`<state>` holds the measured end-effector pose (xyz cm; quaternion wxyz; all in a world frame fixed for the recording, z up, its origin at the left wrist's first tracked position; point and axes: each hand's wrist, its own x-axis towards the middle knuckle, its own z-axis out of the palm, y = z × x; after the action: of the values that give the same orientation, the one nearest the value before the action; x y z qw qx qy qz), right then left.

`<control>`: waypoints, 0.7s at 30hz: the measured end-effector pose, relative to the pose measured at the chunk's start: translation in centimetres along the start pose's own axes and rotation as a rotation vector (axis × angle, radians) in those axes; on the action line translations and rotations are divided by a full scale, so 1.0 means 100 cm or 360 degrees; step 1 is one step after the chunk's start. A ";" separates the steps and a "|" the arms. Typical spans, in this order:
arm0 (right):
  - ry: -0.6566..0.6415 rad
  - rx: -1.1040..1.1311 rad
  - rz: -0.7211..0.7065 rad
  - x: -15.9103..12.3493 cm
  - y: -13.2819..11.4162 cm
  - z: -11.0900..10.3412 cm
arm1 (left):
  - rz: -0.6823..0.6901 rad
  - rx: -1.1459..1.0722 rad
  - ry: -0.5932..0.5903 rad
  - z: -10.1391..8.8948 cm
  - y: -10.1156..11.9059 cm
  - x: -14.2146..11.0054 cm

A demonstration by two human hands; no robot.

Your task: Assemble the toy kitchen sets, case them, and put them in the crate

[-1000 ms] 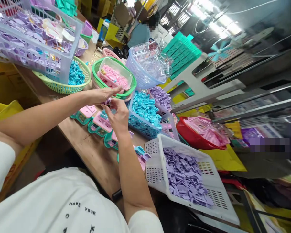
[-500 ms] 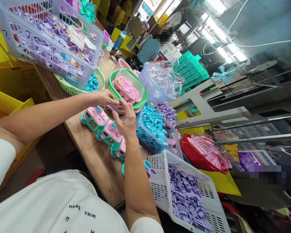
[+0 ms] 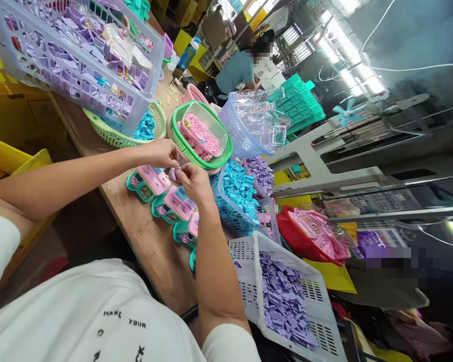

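Between my two hands is a small purple plastic part (image 3: 173, 173). My left hand (image 3: 166, 152) is closed, its fingertips pinched together just above the part. Thumb and fingers of my right hand (image 3: 197, 182) pinch the part from the other side. Just below the hands stands a row of teal and pink toy pieces with wheel-like ends: one toy (image 3: 148, 182) at the far end, a second toy (image 3: 173, 203) in the middle, and another toy (image 3: 186, 229) partly hidden by my right forearm. The exact shape of the purple part is too small to make out.
A green basket (image 3: 231, 146) of pink parts stands beyond my hands. Around it are a basket of blue parts (image 3: 237, 191), a white crate (image 3: 257, 281) of purple parts, and a large clear crate (image 3: 151, 90) at left. A person (image 3: 236, 73) sits farther back.
My right hand has turned and dropped slightly, and the purple part now shows below the fingertips. My left hand stays nearly in place. The view has shifted a little.
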<state>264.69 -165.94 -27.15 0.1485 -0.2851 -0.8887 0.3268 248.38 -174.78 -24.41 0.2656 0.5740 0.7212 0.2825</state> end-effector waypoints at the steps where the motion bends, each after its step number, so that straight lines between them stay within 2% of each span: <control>1: -0.0096 -0.0115 0.0006 0.001 0.000 0.002 | -0.0048 0.0077 -0.0134 -0.002 -0.004 0.002; 3: -0.0192 -0.0336 0.0013 0.003 -0.003 0.007 | -0.0163 0.0097 -0.0320 -0.002 -0.009 0.008; 5: -0.0203 -0.0498 0.0020 0.005 -0.006 0.011 | -0.0234 0.0036 -0.0383 0.000 -0.011 0.014; 9: -0.0162 -0.0721 -0.0031 0.005 -0.007 0.012 | -0.0266 0.0022 -0.0423 0.001 -0.012 0.019; 16: -0.0141 -0.0934 -0.0287 -0.004 -0.007 0.015 | -0.0378 0.0154 -0.0498 0.002 -0.010 0.027; 19: -0.0075 -0.0917 -0.0265 -0.007 -0.005 0.019 | -0.0434 0.0143 -0.0510 0.007 -0.016 0.036; 21: -0.0056 -0.0871 -0.0212 -0.007 -0.006 0.020 | -0.0453 -0.0004 -0.0443 0.009 -0.021 0.038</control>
<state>264.11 -167.73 -28.32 0.0716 -0.2499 -0.9631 0.0693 246.83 -171.31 -26.74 0.4006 0.4994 0.7511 0.1610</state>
